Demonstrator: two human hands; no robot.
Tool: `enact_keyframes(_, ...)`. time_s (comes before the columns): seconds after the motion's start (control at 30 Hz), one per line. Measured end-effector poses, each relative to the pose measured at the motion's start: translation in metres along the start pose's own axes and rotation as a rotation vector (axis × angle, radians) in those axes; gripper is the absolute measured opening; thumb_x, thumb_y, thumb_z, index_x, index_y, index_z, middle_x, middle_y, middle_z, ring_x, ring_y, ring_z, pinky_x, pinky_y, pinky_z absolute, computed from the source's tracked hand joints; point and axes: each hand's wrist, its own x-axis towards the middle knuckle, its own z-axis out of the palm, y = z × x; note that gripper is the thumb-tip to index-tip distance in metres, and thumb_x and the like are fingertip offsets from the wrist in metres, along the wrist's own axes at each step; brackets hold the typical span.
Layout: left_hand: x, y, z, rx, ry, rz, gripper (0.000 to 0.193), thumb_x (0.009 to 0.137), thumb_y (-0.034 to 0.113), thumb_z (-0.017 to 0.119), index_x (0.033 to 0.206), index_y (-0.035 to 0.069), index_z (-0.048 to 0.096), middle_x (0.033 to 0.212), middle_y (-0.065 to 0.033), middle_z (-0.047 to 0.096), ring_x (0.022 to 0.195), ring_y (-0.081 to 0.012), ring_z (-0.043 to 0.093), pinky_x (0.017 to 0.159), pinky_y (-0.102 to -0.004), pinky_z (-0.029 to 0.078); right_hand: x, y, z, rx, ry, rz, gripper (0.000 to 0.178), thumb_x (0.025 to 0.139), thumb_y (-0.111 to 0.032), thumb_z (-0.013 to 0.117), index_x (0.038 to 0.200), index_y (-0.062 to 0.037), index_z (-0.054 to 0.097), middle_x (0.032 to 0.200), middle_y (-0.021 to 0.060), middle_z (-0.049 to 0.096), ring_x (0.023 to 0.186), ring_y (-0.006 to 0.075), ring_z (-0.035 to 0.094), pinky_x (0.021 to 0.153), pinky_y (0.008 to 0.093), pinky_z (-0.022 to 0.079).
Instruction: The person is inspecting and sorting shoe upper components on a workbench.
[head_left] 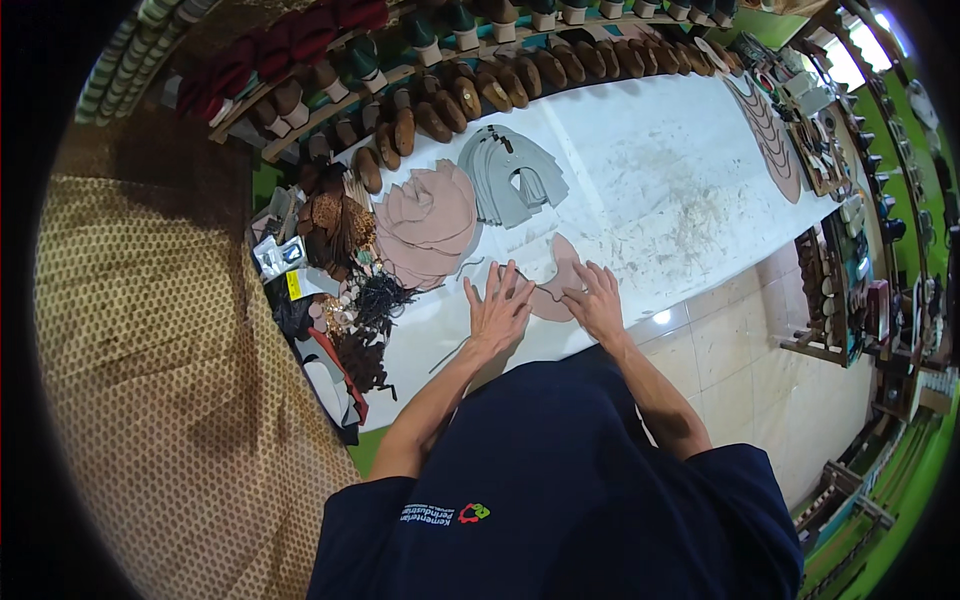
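Observation:
A curved pinkish-tan cut piece [566,262], shaped like part of a shoe upper, lies flat near the front edge of the white-topped table [640,180]. My left hand [498,310] rests on its left end with the fingers spread. On the piece's right side lies my right hand [598,306], fingers apart and tips touching it. Just beyond my left hand is a fanned stack of similar pinkish pieces [430,225]. Grey curved pieces [515,185] sit overlapped farther back. A thin dark stick-like thing [448,358] lies left of my left wrist.
Brown shoe lasts [465,95] line the table's far edge below a shelf of shoes. Dark cords and small parts [365,305] crowd the left end. More curved pieces [770,140] lie at the far right, by a shelf rack [825,300].

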Motion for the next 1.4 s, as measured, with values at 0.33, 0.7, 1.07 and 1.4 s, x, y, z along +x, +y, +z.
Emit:
enact_keyframes(0.33,-0.003,0.006,0.000,0.021,-0.024,-0.054,0.050,0.108,0.050,0.047,0.156,0.040,0.051,0.179,-0.0085,0.010,0.164,-0.0373,0.002,0.115,-0.0819,-0.001,0.015,0.028,-0.007,0.091,-0.096,-0.179,0.011,0.087,-0.021,0.076,0.086,-0.0100,0.075,0.141,0.0076,0.062,0.142,0.0291,0.049,0.124,0.0574,0.028)
enact_keyframes(0.7,0.001,0.018,-0.009,0.042,-0.040,-0.081,0.049,0.106,0.045,0.054,0.155,0.039,0.052,0.178,-0.0094,0.014,0.163,-0.0373,0.011,0.115,-0.0832,0.003,0.034,0.052,-0.010,0.143,-0.147,-0.229,0.012,0.083,-0.021,0.079,0.084,-0.0102,0.074,0.137,0.0074,0.062,0.143,0.0316,0.047,0.124,0.0634,0.023)
enact_keyframes(1.07,-0.003,0.037,-0.004,0.033,-0.041,-0.188,0.056,0.103,0.033,0.061,0.157,0.038,0.048,0.178,-0.0101,0.012,0.163,-0.0390,0.008,0.114,-0.0840,0.006,0.039,0.044,-0.020,0.149,-0.060,-0.247,0.026,0.086,-0.033,0.079,0.105,-0.0155,0.079,0.149,0.0096,0.056,0.148,0.0354,0.040,0.124,0.0650,0.020)
enact_keyframes(1.4,-0.005,0.043,0.003,-0.006,-0.003,-0.263,0.058,0.107,0.034,0.055,0.162,0.044,0.040,0.179,-0.0104,0.009,0.163,-0.0413,0.006,0.114,-0.0841,0.008,0.047,0.042,0.004,0.024,-0.153,-0.414,0.018,0.093,-0.027,0.072,0.095,-0.0124,0.081,0.147,0.0067,0.059,0.145,0.0274,0.046,0.127,0.0579,0.022)
